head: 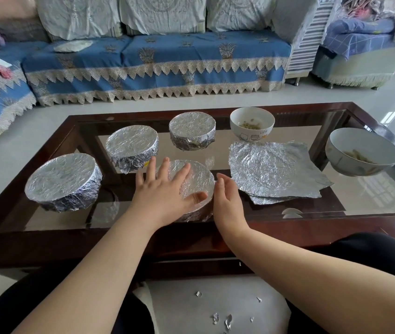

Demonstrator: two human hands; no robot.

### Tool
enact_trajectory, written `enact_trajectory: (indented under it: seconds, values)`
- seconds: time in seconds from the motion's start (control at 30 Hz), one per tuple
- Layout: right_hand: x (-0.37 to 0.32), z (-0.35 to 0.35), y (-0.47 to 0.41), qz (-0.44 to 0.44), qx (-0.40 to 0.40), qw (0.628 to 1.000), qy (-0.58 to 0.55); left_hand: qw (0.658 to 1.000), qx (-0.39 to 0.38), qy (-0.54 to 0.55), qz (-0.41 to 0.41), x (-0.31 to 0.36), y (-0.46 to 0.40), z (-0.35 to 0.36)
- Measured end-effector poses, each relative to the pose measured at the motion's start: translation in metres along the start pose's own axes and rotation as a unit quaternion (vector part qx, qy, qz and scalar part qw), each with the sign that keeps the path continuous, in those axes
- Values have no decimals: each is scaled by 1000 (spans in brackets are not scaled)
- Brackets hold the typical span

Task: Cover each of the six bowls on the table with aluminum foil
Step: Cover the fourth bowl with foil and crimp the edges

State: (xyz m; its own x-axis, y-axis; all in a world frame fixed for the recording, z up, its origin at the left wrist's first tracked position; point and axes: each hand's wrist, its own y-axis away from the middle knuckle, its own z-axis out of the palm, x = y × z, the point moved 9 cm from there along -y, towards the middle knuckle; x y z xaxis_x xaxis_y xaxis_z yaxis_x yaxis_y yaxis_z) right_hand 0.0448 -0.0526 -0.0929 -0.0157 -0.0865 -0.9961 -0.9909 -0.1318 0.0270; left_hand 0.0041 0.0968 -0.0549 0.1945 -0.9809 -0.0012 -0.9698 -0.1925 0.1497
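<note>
A long sofa (157,61) with a blue lace-edged cover runs behind the glass-topped table (215,227) in its dark wooden frame. On the table, crumpled foil sheets (276,169) lie flat, stacked, right of centre. A large open bowl (361,153) sits at the right edge, with food inside that is hard to make out. Three foil-covered bowls (63,180) curve from front left toward the back, and a small open bowl (252,124) stands beyond the sheets. The fourth covered bowl (196,179) sits nearest the person. The left hand (165,189) lies flat on its foil top, fingers spread. The right hand (226,198), fingers straight, stands edge-on just beside its right rim, gripping nothing. Small foil scraps (215,318) lie on a white cushion below.
</note>
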Motion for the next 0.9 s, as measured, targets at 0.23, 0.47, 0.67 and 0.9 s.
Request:
enact_trajectory:
  seconds: [0.23, 0.47, 0.67, 0.9]
  values:
    - [9, 7, 21, -39, -10, 999, 5, 998, 36, 46, 33, 1, -4, 4]
    - [14, 10, 18, 0, 9, 1000, -18, 997, 61, 45, 23, 1, -4, 2]
    - [20, 4, 11, 39, 35, 999, -11, 997, 62, 47, 13, 2, -4, 0]
    - [33, 4, 0, 103, 44, 994, -3, 997, 58, 50, 2, 2, -5, 0]
